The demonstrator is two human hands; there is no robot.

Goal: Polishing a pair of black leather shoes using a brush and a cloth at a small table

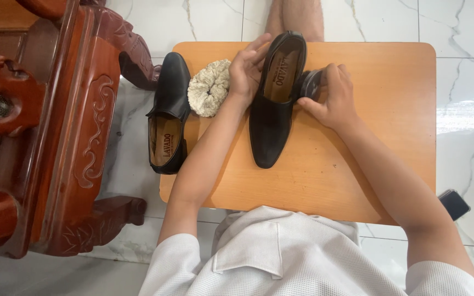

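The shoe point(272, 104) lay between my hands. My left hand point(246, 71) gripped its heel side, fingers curled on the rim; my right hand point(333, 96) pressed a dark brush point(308, 83) against its other side.

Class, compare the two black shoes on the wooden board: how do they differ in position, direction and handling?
The middle shoe is gripped at its heel by the left hand, with the right hand at its side; the left-edge shoe lies untouched. The middle shoe's toe points toward the person; the left-edge shoe's toe points away. The middle shoe sits fully on the board; the left-edge shoe overhangs it. Both are black slip-ons with tan insoles.
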